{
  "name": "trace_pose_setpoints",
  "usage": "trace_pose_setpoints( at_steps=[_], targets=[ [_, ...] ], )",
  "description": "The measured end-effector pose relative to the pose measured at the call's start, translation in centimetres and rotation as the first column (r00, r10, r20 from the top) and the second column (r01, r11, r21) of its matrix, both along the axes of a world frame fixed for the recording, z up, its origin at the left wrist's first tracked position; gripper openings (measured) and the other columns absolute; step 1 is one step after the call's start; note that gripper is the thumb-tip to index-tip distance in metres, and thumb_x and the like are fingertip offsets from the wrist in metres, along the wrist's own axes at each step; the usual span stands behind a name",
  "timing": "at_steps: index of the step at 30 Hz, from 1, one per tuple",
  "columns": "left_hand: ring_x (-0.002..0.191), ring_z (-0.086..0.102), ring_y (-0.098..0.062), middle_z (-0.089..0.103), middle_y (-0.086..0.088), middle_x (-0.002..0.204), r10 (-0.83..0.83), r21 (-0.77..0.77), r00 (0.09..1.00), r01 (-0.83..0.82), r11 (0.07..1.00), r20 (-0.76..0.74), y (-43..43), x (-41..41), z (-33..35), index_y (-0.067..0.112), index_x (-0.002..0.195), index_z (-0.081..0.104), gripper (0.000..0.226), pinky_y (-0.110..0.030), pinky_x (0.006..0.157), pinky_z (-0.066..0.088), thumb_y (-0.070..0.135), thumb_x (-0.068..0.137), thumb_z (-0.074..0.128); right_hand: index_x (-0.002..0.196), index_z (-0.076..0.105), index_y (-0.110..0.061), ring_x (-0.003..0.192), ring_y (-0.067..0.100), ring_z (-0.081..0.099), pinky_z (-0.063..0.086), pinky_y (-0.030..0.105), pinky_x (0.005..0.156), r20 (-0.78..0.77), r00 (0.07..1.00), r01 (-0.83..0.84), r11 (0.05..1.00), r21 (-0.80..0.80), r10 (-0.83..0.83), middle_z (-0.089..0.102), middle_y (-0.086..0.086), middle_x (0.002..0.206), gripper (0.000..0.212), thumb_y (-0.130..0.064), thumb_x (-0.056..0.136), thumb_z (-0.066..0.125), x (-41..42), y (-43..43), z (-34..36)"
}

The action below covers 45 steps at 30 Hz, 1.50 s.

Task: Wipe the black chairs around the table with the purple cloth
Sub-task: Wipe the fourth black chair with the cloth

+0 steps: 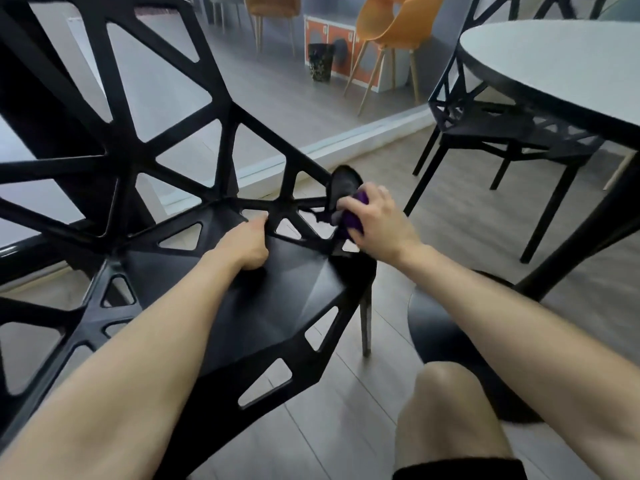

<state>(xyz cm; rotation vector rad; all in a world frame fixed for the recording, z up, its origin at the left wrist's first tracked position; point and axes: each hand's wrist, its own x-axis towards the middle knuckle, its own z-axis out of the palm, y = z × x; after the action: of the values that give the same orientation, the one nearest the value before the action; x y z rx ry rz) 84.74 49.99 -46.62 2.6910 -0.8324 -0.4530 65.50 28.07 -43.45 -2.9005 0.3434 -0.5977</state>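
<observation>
My right fingers (348,202) are curling down over the purple cloth (354,224), clamping it in a bunch against the right-hand edge of the black chair (277,292), just where the seat is meeting the backrest. Only a small patch of purple is showing under my right hand (384,228). A dark grey fold is sticking up just beyond the fingertips, and I cannot tell whether it is part of the cloth.

My left fingers (259,220) are wrapping round a thin strut at the back of the seat, so my left hand (247,247) is gripping the frame, a little apart from the cloth. Both of my bare forearms are reaching over the seat, which is a solid black panel edged with triangular openings. The backrest is rising to the left as a web of black struts, very close to my head.

My bare knee (446,403) is showing at the lower right, beside the chair's front corner, over the pale wood-plank floor (346,393). Further right, a round white-topped counter (554,64) is standing with a second black chair (502,133) pushed partly under it. Beyond a low white sill, orange chairs (391,29) and a dark patterned bin (320,60) are standing on a grey floor.
</observation>
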Motion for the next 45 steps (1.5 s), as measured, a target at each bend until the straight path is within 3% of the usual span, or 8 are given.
trace_pose_setpoints(
  at_steps=[12, 19, 25, 32, 37, 40, 42, 45],
  targets=[
    [0.135, 0.056, -0.036, 0.061, -0.011, 0.149, 0.103, -0.087, 0.990, -0.095, 0.992, 0.094, 7.3, -5.9, 3.8, 0.026, 0.158, 0.040, 0.080, -0.048, 0.109, 0.049, 0.001, 0.083, 0.049, 0.126, 0.073, -0.021, 0.109, 0.029, 0.056, 0.047, 0.040, 0.104, 0.158, 0.963, -0.253, 0.938, 0.237, 0.220, 0.062, 0.003, 0.120, 0.048, -0.029, 0.079, 0.075, -6.9, 7.9, -3.9],
    [0.138, 0.055, -0.031, 0.063, -0.009, 0.147, 0.248, -0.132, 0.928, -0.219, 0.967, 0.280, 17.9, -12.5, 5.1, 0.017, 0.150, 0.055, 0.064, -0.045, 0.114, 0.044, -0.001, 0.089, 0.053, 0.140, 0.070, -0.020, 0.126, 0.030, 0.057, 0.046, 0.045, 0.111, 0.082, 0.679, -0.732, 0.664, 0.151, 0.730, 0.065, 0.003, 0.122, 0.057, -0.035, 0.085, 0.073, -4.6, 15.5, -2.5],
    [0.129, 0.060, -0.028, 0.070, -0.007, 0.132, 0.341, -0.302, 0.805, -0.212, 0.929, 0.485, 24.0, -14.5, 5.4, 0.013, 0.133, 0.067, 0.047, -0.037, 0.113, 0.044, -0.002, 0.090, 0.056, 0.135, 0.073, -0.018, 0.122, 0.035, 0.061, 0.055, 0.049, 0.098, 0.058, 0.725, -0.686, 0.713, 0.144, 0.686, 0.055, 0.013, 0.141, 0.060, -0.020, 0.075, 0.073, -5.8, 7.5, -2.7],
    [0.139, 0.056, -0.021, 0.065, -0.006, 0.142, 0.503, -0.434, 0.702, -0.298, 0.850, 0.504, 27.9, -18.2, 5.8, 0.013, 0.136, 0.066, 0.040, -0.027, 0.122, 0.037, 0.003, 0.099, 0.057, 0.138, 0.069, -0.030, 0.119, 0.028, 0.064, 0.057, 0.044, 0.097, -0.031, 0.518, -0.847, 0.518, 0.123, 0.855, 0.056, 0.002, 0.147, 0.051, -0.055, 0.094, 0.071, -2.5, 21.7, -1.9],
    [0.127, 0.061, -0.016, 0.070, 0.000, 0.132, 0.608, -0.475, 0.620, -0.392, 0.788, 0.497, 29.8, -19.4, 8.1, 0.017, 0.133, 0.068, 0.035, -0.012, 0.111, 0.035, 0.008, 0.100, 0.057, 0.137, 0.063, -0.037, 0.108, 0.008, 0.068, 0.054, 0.023, 0.093, 0.018, 0.711, -0.568, 0.559, 0.604, 0.702, 0.070, -0.013, 0.123, 0.050, -0.055, 0.093, 0.076, 2.8, 25.4, 1.3],
    [0.110, 0.067, -0.013, 0.073, 0.005, 0.115, 0.651, -0.566, 0.614, -0.370, 0.737, 0.446, 28.4, -19.8, 8.7, 0.021, 0.123, 0.071, 0.026, -0.023, 0.100, 0.051, 0.013, 0.101, 0.060, 0.118, 0.074, -0.025, 0.100, 0.016, 0.076, 0.058, 0.022, 0.080, 0.037, 0.881, -0.095, 0.100, 0.990, 0.472, 0.079, -0.007, 0.108, 0.034, -0.051, 0.096, 0.076, 5.2, 25.1, 3.8],
    [0.095, 0.069, -0.009, 0.073, 0.012, 0.102, 0.654, -0.598, 0.661, -0.371, 0.710, 0.366, 26.0, -19.4, 8.9, 0.026, 0.112, 0.072, 0.013, -0.023, 0.084, 0.054, 0.021, 0.101, 0.065, 0.119, 0.076, -0.022, 0.104, 0.030, 0.079, 0.063, 0.041, 0.090, 0.007, 0.918, 0.097, -0.241, 0.966, 0.397, 0.082, 0.003, 0.108, 0.035, -0.050, 0.099, 0.070, 6.3, 24.9, 4.8],
    [0.094, 0.071, -0.005, 0.074, 0.015, 0.096, 0.589, -0.644, 0.807, -0.432, 0.632, 0.037, 21.8, -18.0, 9.2, 0.030, 0.110, 0.073, 0.021, -0.019, 0.079, 0.053, 0.046, 0.096, 0.075, 0.130, 0.073, -0.015, 0.114, 0.035, 0.076, 0.058, 0.053, 0.104, 0.062, 0.950, 0.095, -0.475, 0.875, 0.304, 0.080, 0.011, 0.119, 0.044, -0.046, 0.104, 0.056, 7.5, 24.6, 5.3]
  ],
)
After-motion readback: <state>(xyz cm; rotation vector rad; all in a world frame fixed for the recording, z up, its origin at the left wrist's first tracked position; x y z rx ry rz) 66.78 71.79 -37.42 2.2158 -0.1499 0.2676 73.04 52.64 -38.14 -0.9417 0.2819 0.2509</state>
